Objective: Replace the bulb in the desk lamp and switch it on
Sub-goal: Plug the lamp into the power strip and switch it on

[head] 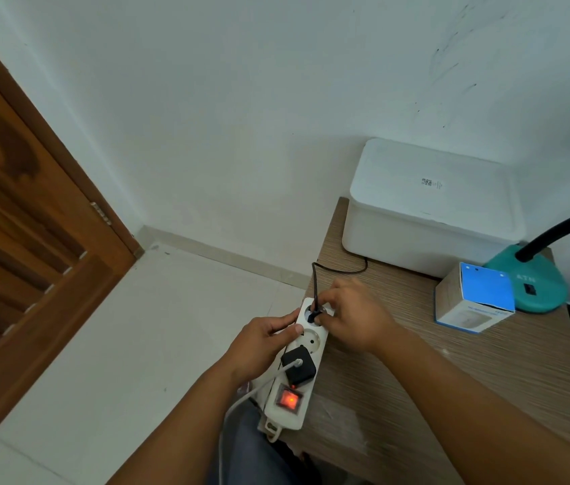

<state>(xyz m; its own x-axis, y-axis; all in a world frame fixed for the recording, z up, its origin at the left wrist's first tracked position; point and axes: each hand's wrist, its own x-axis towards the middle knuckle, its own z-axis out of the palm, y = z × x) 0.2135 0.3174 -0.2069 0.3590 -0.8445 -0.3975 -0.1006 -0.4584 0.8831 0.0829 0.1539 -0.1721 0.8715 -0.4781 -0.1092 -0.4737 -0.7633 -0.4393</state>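
Bare hands and forearms, grey-blue trousers below

The left hand (262,341) and right hand (355,316) wear no gloves, rings or watch, and both forearms are bare with no sleeve reaching into view. Between the arms at the bottom edge shows a leg (252,449) in dull grey-blue cloth, likely trousers.

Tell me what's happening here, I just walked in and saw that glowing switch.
A person is at a power strip on the edge of the table. The left hand steadies the strip while the right hand pinches a black plug at the end socket. The strip's red switch is lit. The teal desk lamp and a bulb box stand nearby.
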